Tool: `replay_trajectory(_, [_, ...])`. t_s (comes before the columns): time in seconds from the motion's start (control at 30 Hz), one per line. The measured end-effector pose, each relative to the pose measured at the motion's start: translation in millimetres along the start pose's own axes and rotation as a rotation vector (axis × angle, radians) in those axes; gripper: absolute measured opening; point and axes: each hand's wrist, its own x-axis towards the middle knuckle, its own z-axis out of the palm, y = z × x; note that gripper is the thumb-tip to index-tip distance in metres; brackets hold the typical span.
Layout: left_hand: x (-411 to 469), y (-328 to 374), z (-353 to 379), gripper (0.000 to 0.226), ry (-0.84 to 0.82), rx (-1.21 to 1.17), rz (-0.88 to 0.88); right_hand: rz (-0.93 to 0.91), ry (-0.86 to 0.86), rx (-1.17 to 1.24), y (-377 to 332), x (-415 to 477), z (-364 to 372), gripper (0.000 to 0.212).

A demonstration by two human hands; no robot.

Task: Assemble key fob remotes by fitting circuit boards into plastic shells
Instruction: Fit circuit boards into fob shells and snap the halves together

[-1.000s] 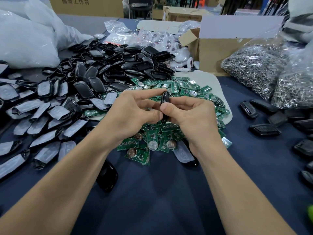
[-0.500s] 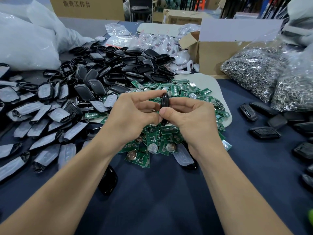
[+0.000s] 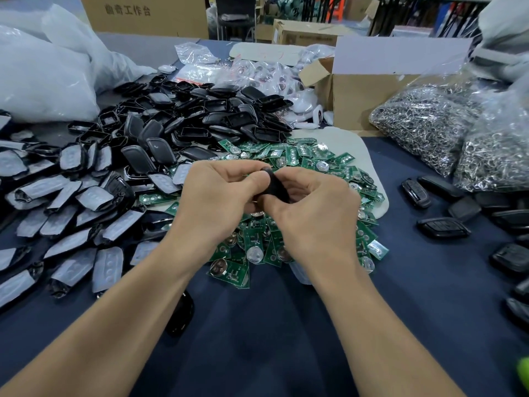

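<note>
Black fob (image 3: 275,187) edge-on, top tilted left

one wide-angle head-worn view looks forward and down, close over the hands (image 3: 266,202) and the dark blue cloth-covered tabletop (image 3: 429,282).
</note>
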Motion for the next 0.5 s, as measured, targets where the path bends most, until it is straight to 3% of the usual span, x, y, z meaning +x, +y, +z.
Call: replay_trajectory(0.5, [-3.0,5.7,4.7,0.025,0.043,-0.105,0.012,-0.048,0.068,-0.134,-6.9,-4.5,1.1,0.033])
